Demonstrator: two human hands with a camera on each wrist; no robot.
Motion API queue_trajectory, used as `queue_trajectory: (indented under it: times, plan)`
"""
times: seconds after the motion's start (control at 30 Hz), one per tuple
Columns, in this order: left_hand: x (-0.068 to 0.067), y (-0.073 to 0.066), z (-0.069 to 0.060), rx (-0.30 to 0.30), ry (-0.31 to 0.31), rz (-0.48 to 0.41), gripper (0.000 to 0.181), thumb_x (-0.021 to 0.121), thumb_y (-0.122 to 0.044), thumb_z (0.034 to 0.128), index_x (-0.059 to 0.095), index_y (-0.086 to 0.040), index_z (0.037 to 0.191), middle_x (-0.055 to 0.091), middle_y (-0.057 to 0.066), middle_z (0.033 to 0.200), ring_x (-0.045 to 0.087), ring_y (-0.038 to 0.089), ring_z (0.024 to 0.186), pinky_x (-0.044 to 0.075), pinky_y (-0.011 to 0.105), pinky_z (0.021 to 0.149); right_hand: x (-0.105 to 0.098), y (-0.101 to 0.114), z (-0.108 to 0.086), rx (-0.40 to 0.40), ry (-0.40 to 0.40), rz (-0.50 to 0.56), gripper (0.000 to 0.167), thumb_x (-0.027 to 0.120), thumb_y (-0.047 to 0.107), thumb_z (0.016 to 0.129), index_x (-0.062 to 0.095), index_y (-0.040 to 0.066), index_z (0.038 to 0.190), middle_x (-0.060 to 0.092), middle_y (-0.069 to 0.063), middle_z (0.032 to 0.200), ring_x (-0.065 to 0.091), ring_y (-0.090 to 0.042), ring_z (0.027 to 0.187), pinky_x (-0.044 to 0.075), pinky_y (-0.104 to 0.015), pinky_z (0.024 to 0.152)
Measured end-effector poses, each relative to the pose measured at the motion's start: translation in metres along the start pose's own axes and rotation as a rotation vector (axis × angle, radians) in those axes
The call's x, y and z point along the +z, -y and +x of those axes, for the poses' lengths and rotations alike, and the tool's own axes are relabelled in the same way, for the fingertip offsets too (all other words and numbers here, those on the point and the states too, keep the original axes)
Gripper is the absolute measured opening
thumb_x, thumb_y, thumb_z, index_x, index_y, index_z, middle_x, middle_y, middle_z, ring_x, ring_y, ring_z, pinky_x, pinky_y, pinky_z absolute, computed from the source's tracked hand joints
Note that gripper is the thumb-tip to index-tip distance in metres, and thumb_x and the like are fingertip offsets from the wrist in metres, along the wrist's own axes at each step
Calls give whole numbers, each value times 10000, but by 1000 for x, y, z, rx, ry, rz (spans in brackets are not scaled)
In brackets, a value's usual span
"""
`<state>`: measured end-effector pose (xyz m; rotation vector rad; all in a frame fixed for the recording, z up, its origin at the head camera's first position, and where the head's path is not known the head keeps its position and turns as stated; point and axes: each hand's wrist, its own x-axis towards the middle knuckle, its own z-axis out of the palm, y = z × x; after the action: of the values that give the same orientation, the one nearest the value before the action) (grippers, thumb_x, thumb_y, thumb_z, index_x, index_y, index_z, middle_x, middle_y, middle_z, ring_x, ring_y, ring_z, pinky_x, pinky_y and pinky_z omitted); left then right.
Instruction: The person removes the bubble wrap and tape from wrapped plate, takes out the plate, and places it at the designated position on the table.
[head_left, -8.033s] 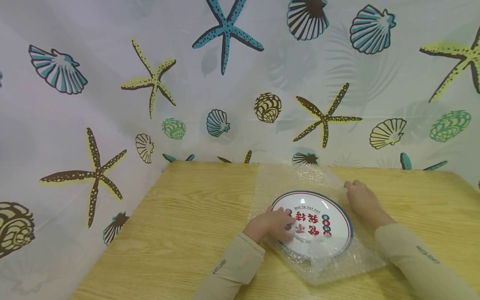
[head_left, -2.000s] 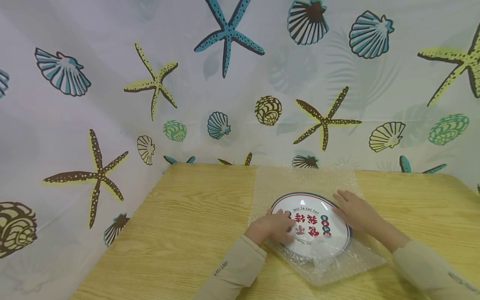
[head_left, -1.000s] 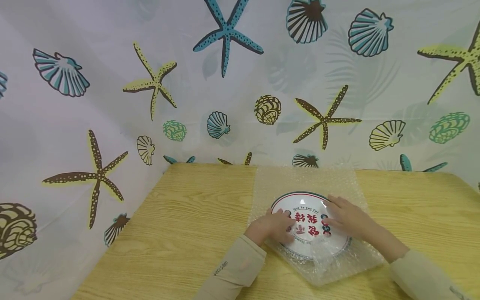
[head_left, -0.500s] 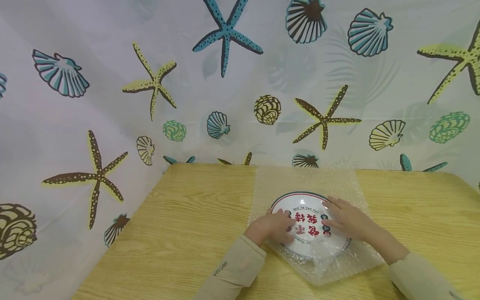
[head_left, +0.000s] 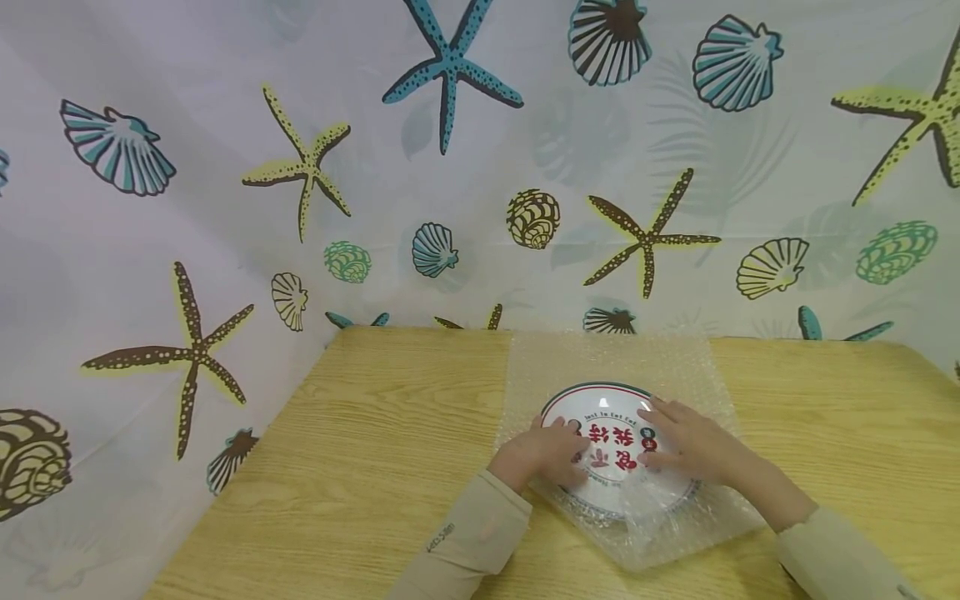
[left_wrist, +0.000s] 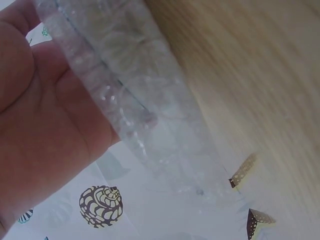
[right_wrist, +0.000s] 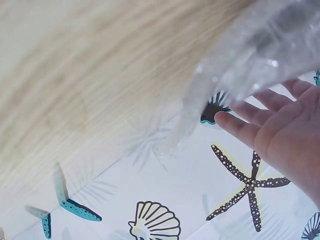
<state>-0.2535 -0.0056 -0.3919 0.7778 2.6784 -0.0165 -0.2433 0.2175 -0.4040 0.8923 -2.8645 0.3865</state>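
A white oval plate [head_left: 613, 421] with a red and dark green rim and red characters lies on a sheet of bubble wrap [head_left: 600, 354]. Some of the clear wrap covers the plate's near edge. My left hand [head_left: 543, 454] rests on the plate's left side, fingers extended over it. On the opposite side my right hand [head_left: 697, 442] lies over the plate's right edge with spread fingers. Both wrist views show a palm, the left hand [left_wrist: 50, 115] and the right hand [right_wrist: 290, 125], against the wrap's edge; the fingertips there are partly hidden.
The wooden table [head_left: 360, 442] extends to both sides of the wrap. Behind it and at the left hangs a white curtain [head_left: 480, 183] printed with starfish and shells. The wrap's far edge reaches the table's back edge.
My right hand has left the wrap's right edge and moved left onto the plate. The wrap's far right corner, folded earlier, now lies spread out. My left hand has stayed in place.
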Motion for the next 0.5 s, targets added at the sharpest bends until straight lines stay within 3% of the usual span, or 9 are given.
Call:
queue_trajectory:
  times: [0.23, 0.5]
  plan:
    - [0, 0, 0, 3, -5, 3, 487, 559, -361, 850, 455, -259, 1315, 297, -25, 1422, 185, 167, 1320, 125, 392, 1057, 4, -2, 0, -10, 8, -36, 685, 597, 473, 795, 471, -28, 1245, 372, -270, 1309, 341, -477, 1151, 326, -598, 866]
    - [0, -1, -1, 3, -6, -1, 490, 556, -358, 850, 453, -254, 1318, 289, -16, 1427, 180, 172, 1321, 115, 389, 1059, 7, 1, -1, 29, 43, 10, 693, 593, 472, 797, 455, -27, 1257, 310, -314, 1325, 241, -560, 1167, 256, -679, 850]
